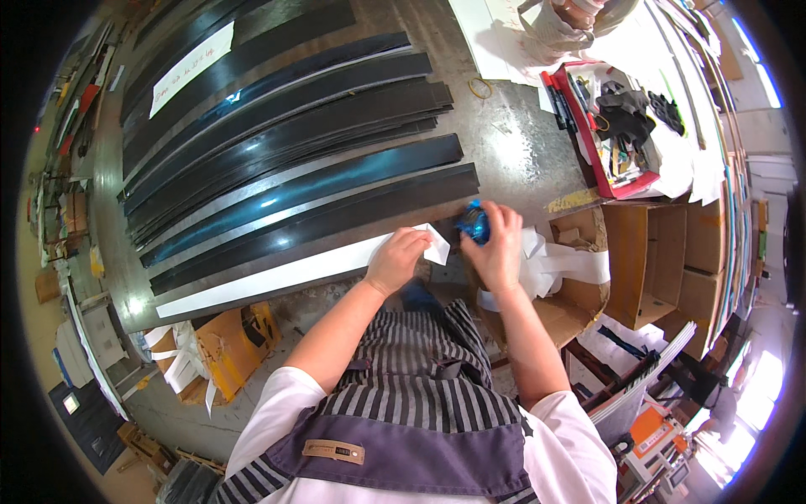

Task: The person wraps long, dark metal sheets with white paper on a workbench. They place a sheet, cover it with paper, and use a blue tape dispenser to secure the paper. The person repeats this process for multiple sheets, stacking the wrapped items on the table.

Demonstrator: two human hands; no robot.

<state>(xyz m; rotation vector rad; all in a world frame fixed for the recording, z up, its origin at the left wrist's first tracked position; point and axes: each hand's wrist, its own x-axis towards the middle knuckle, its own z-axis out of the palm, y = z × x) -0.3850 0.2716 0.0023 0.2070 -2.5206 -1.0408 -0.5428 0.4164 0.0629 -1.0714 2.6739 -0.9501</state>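
Observation:
A long white strip [277, 281] lies along the near edge of the metal table, its right end bent up into a point. Closed in a pinch, my left hand [398, 259] holds that bent end. To the right of it, my right hand [497, 252] is closed around a shiny blue, rounded bundle [475, 223], whose exact kind I cannot make out. Just beyond the white strip lie two flat black strips [336, 214], the farther one with a bluish gloss.
More black strips [285, 126] lie in stacks across the table, with a handwritten paper slip [192, 69] on them. At the right stands a red tray [628, 186] of tools and markers. Cardboard boxes [567, 317] with white strips stand below the table edge.

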